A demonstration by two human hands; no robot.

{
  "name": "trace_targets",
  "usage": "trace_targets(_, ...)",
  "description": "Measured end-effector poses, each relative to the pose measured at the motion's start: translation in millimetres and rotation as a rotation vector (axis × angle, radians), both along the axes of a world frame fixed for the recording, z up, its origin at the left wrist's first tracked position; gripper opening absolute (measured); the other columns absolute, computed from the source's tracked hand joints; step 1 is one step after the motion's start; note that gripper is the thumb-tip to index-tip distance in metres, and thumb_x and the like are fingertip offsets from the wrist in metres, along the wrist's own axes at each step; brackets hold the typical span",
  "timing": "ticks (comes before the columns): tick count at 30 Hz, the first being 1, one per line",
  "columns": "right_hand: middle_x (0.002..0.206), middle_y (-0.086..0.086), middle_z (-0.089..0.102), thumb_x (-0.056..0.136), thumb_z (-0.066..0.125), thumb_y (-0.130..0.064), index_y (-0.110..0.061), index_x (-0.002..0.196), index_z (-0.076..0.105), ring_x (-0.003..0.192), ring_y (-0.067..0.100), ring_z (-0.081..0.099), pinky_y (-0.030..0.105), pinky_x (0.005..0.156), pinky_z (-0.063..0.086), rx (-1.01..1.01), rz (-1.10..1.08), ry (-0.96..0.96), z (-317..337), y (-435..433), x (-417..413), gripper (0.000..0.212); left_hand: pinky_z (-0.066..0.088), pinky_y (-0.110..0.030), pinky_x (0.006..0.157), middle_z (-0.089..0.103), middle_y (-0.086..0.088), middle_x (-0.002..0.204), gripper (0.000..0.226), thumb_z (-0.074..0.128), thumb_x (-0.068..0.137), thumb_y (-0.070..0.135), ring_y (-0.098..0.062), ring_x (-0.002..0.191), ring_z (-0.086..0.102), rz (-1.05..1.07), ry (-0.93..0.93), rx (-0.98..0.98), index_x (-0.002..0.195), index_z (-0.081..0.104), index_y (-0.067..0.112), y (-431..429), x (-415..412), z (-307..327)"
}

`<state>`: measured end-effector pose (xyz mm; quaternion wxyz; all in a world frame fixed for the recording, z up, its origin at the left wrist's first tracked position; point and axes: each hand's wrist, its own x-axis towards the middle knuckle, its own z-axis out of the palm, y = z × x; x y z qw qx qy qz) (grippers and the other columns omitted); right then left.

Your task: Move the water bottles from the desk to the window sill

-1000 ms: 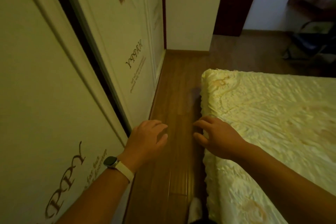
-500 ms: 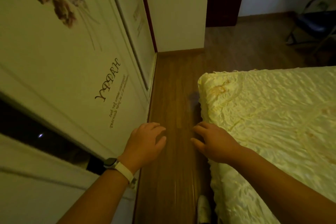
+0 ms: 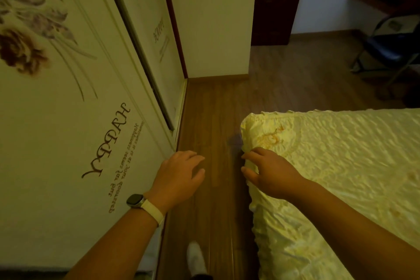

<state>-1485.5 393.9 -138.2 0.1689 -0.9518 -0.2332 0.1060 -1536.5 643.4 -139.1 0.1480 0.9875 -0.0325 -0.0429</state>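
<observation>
Both hands, left (image 3: pixel 179 177) and right (image 3: pixel 270 173), reach forward palm-down, empty, fingers loosely spread.

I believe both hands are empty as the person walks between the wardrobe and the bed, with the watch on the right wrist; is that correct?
Not quite: the head view shows the watch on the left wrist. Left hand and right hand are indeed empty, between wardrobe and bed.

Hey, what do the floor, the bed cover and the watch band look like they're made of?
Floor: wood or wood-look laminate, with plank seams and a mild sheen. Bed cover: pale yellow glossy fabric, satin-like, crinkled and puckered. Watch band on the left wrist: smooth matte cream, probably silicone, though the dim light leaves that open.
</observation>
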Motion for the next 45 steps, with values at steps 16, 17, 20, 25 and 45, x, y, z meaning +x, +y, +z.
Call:
trace_targets(16,0.134,-0.002,0.052,0.096,0.046,-0.049,-0.024,0.134,0.052,0.115,0.021,0.054,0.036,0.09,0.049,-0.111,-0.149,-0.039,8,132,249,0.046,0.025,-0.039,0.113,0.039,0.007,0.148,0.044,0.04,0.099,0.044,-0.014,0.139,0.03,-0.136,0.029,-0.053,0.141,0.042,0.033,128,298,-6)
trace_targets(17,0.134,-0.002,0.052,0.096,0.046,-0.049,-0.025,0.135,0.051,0.115,0.021,0.054,0.035,0.089,0.049,-0.101,-0.162,-0.042,11,137,261,0.046,0.025,-0.04,0.112,0.04,0.007,0.147,0.043,0.04,0.099,0.044,-0.014,0.138,0.031,-0.148,0.018,-0.054,0.14,0.043,0.032,132,314,-4)
trace_targets(20,0.135,-0.004,0.052,0.096,0.047,-0.049,-0.028,0.137,0.05,0.114,0.019,0.056,0.031,0.086,0.047,-0.084,-0.187,-0.051,17,143,296,0.046,0.026,-0.038,0.111,0.041,0.007,0.147,0.043,0.04,0.098,0.044,-0.015,0.138,0.031,-0.174,-0.007,-0.052,0.14,0.043,0.033,141,354,3)
trace_targets(25,0.136,-0.004,0.053,0.096,0.049,-0.046,-0.028,0.135,0.052,0.115,0.019,0.055,0.031,0.088,0.047,-0.058,-0.221,-0.059,13,145,356,0.043,0.027,-0.037,0.111,0.041,0.007,0.147,0.045,0.039,0.098,0.046,-0.014,0.138,0.032,-0.206,0.016,-0.023,0.14,0.043,0.033,148,417,-1)
trace_targets(45,0.137,0.001,0.051,0.098,0.042,-0.05,-0.026,0.139,0.046,0.117,0.023,0.052,0.034,0.09,0.044,-0.097,-0.157,-0.02,-1,59,718,0.048,0.029,-0.038,0.112,0.043,0.01,0.146,0.043,0.043,0.098,0.043,-0.012,0.137,0.033,-0.245,-0.054,0.002,0.14,0.044,0.033,58,779,13)
